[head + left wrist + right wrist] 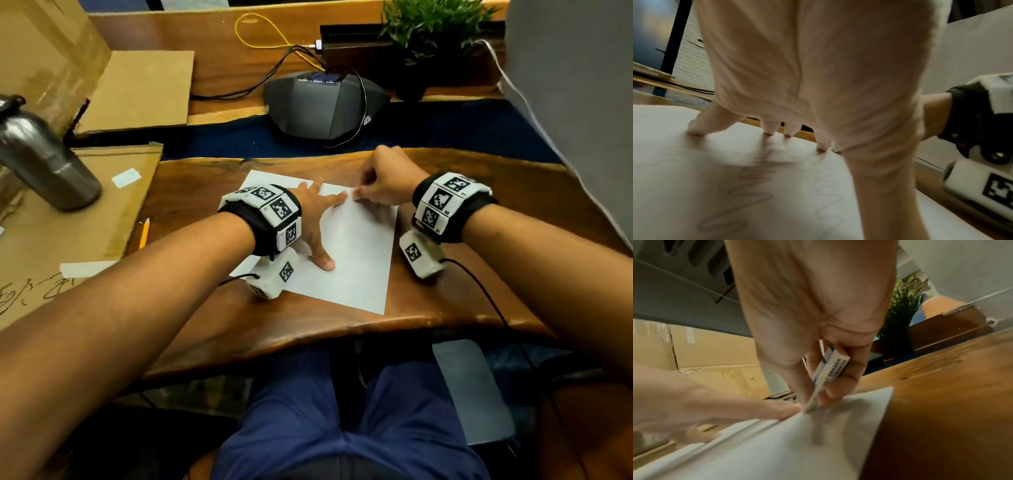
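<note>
Wood desk [191, 212] fills the head view, with a bottle [44, 161], cardboard [137, 89] and a phone [322, 102] behind; a sheet [356, 260] lies near its front edge. On the sheet the left hand [313, 219] lies flat, fingers spread and grasping nothing; the right hand [387, 181] curls at the far edge. From the left wrist, fingertips [696, 128] press the sheet above pencil squiggles [748, 186]. From the right wrist, thumb and fingers pinch an eraser [830, 368], its tip on the sheet beside the left forefinger [766, 410].
</note>
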### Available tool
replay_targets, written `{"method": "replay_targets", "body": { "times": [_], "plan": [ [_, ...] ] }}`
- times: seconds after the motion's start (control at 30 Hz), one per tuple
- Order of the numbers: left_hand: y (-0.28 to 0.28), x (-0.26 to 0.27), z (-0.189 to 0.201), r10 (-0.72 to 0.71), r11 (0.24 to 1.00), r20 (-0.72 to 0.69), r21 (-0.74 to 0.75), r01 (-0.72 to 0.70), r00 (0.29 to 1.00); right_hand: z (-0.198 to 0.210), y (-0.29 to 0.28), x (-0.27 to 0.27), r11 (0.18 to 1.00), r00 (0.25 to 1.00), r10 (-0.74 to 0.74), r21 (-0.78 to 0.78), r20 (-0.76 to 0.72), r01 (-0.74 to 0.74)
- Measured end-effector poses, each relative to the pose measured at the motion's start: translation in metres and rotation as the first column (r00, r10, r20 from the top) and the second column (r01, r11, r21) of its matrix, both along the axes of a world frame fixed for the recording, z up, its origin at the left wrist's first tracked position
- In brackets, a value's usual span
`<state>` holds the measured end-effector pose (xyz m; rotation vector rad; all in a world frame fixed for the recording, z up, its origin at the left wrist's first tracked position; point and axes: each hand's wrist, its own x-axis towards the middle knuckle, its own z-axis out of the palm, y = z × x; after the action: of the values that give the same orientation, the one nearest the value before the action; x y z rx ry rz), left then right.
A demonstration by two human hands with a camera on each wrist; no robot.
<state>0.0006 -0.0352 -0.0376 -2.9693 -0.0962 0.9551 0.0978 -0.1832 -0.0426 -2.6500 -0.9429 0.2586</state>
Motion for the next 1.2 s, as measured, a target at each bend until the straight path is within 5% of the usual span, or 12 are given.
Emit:
{"method": "replay_targets", "body": {
  "times": [0.17,0.3,0.43,0.6,0.77,0.9,1.07,1.2],
  "plan": [
    [-0.001,-0.001,0.003,-0.001,1.000,-0.007,0.006,0.001,1.000,-0.001,0.004,-0.011,0.987,0.986,0.145,-0.061,-0.084,-0.150],
    [0.001,0.002,0.000,-0.007,1.000,-0.014,0.015,0.007,1.000,0.004,0.000,0.002,1.000,1.000,0.009,-0.020,-0.026,-0.009],
    [0.001,0.001,0.001,-0.008,1.000,-0.011,0.017,0.008,1.000,0.002,0.006,-0.015,0.976,0.979,0.181,-0.101,-0.096,-0.191],
    [0.001,0.003,-0.001,-0.008,1.000,-0.018,0.013,0.008,1.000,0.005,-0.005,0.004,0.999,0.998,0.034,-0.019,-0.047,-0.035],
    [0.001,0.002,-0.001,-0.006,1.000,-0.013,0.022,0.006,1.000,0.003,0.000,-0.010,0.980,0.972,0.164,-0.082,-0.168,-0.180],
    [0.001,0.002,-0.002,-0.010,1.000,-0.009,0.021,0.011,1.000,0.005,-0.005,-0.001,0.999,0.999,0.037,-0.011,-0.025,-0.037],
    [0.000,0.001,0.001,-0.010,1.000,-0.012,0.019,0.011,1.000,0.004,0.000,-0.015,0.978,0.970,0.176,-0.086,-0.167,-0.192],
    [0.000,0.002,-0.001,-0.015,1.000,-0.005,0.026,0.015,1.000,0.004,-0.005,-0.005,0.998,0.998,0.056,-0.018,0.003,-0.056]
  ]
}}
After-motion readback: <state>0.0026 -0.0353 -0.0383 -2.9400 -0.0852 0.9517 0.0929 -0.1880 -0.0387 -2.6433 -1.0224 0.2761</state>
